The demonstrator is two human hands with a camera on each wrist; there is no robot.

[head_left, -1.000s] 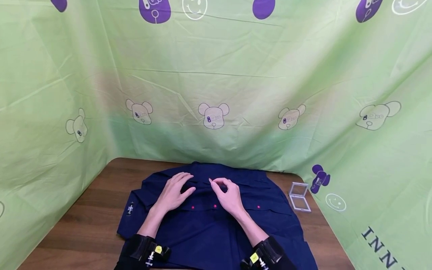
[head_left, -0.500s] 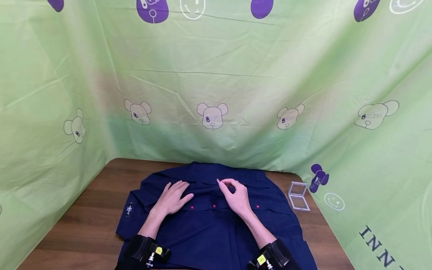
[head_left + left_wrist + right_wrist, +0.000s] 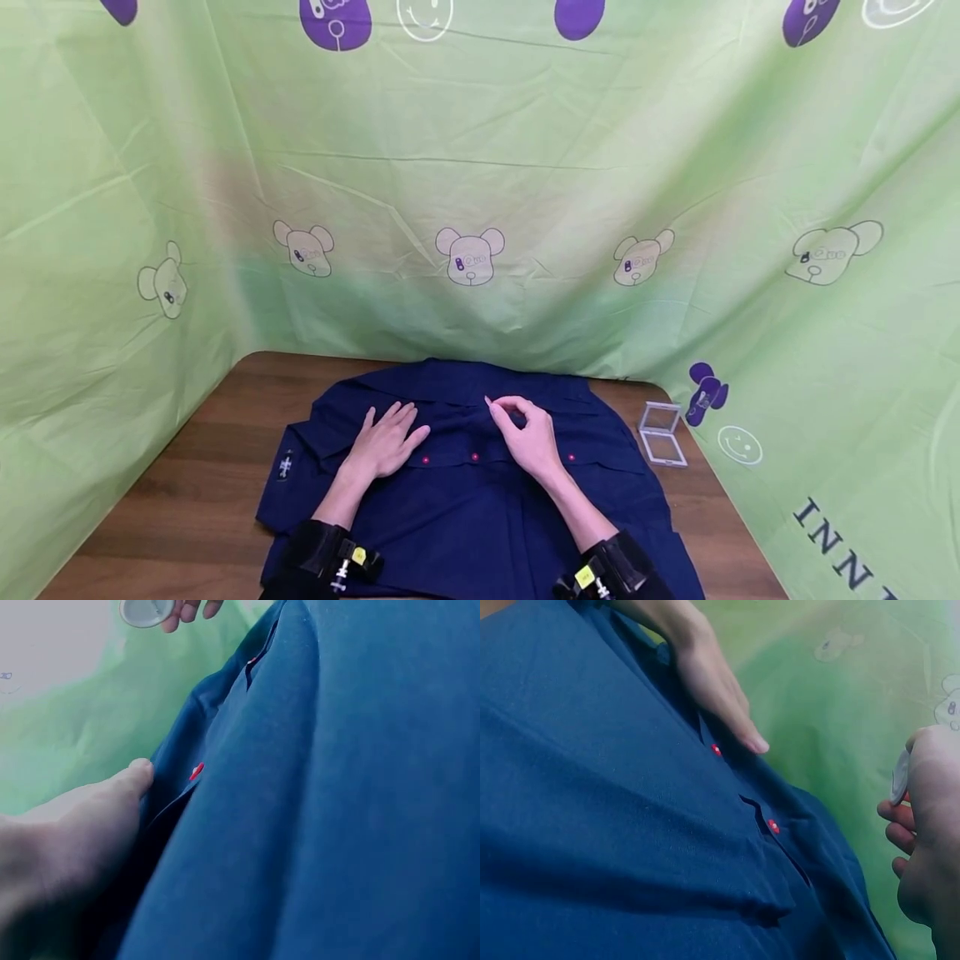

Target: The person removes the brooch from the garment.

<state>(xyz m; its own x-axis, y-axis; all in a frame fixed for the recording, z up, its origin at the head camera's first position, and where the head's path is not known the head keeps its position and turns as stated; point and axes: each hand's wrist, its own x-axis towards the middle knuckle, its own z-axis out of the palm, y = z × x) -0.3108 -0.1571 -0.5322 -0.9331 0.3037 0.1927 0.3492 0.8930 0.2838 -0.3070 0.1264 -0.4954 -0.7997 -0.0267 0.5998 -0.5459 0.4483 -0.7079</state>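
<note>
A dark blue garment (image 3: 450,517) with small red buttons (image 3: 475,457) is spread over the brown table. My left hand (image 3: 386,442) rests on its left part, fingers spread and nearly straight, the thumb angled towards the buttons. My right hand (image 3: 528,437) is held over the cloth to the right, thumb and forefinger pinching a small round white disc (image 3: 144,610). The disc has a raised rim and a faint mark on its face; its exact kind is unclear. In the right wrist view it shows nearly edge-on, with the other fingers loosely bent below.
An open, clear, hinged case (image 3: 663,433) stands on the table (image 3: 172,492) to the right of the garment. A small silvery ornament (image 3: 286,465) lies on the garment's left sleeve. Green printed curtains (image 3: 480,333) hang behind and at both sides.
My left hand has come down and slightly left, its fingers flattening on the cloth. My right hand has shifted a little to the right, with the disc still pinched.
</note>
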